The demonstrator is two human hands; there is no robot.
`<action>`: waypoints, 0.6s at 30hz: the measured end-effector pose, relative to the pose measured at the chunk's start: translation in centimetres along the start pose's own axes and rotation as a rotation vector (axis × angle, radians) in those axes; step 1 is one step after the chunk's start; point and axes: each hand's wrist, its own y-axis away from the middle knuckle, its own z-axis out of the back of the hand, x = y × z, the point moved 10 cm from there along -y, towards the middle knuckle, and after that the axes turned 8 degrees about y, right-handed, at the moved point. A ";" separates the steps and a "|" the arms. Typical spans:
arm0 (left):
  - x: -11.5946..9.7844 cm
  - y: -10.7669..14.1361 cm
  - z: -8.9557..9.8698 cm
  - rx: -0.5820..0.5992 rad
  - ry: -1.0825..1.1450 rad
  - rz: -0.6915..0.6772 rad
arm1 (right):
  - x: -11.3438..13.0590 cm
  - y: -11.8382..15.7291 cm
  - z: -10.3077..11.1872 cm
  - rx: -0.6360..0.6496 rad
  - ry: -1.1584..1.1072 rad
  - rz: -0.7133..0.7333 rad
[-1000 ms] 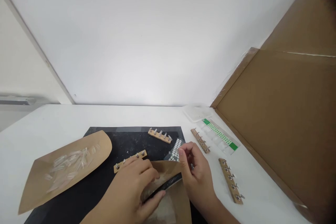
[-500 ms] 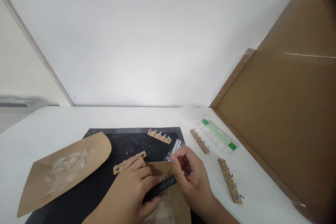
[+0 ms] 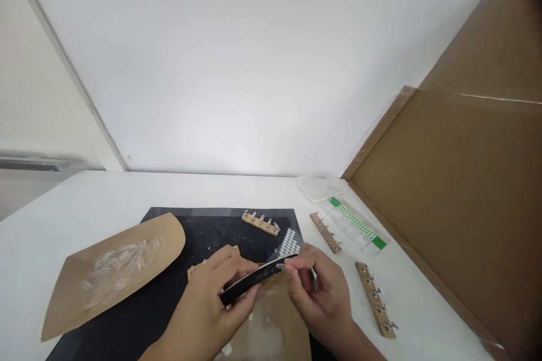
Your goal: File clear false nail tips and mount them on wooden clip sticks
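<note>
Now prob. offering a clear piece [image 3: 280, 266] to the black strip [image 3: 254, 280].
L hand [image 3: 215, 293] grips strip above brown tray [image 3: 295, 316]; R hand [image 3: 324, 287] pinches piece near strip's right end. Next move prob. needs steady strip.

The white tabletop [image 3: 118, 190] is partly covered by a black mat [image 3: 203, 228]. To the mat's right, the surface is occupied by a wooden strip [image 3: 326, 233], a second, nearer strip [image 3: 375, 300], a green-banded packet [image 3: 358, 223] and a clear container [image 3: 319, 188].

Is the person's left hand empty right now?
No, the left hand grips a curved black strip near its left end.
</note>
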 end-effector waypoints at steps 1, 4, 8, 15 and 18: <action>0.5 0.1 -0.1 0.001 0.063 0.043 | 0.1 0.1 -0.2 0.012 0.006 0.008; 2.1 0.6 -1.0 0.008 0.352 0.208 | 0.3 0.2 -0.8 0.037 0.041 0.030; 4.1 1.6 -2.2 0.001 0.521 0.424 | 0.3 0.2 -0.9 0.022 0.078 0.019; 5.2 2.4 -2.8 0.014 0.584 0.551 | 0.0 0.0 -0.5 0.005 0.114 0.001; 5.5 2.4 -2.4 -0.035 0.571 0.580 | -0.1 -0.1 -0.2 -0.029 0.133 0.000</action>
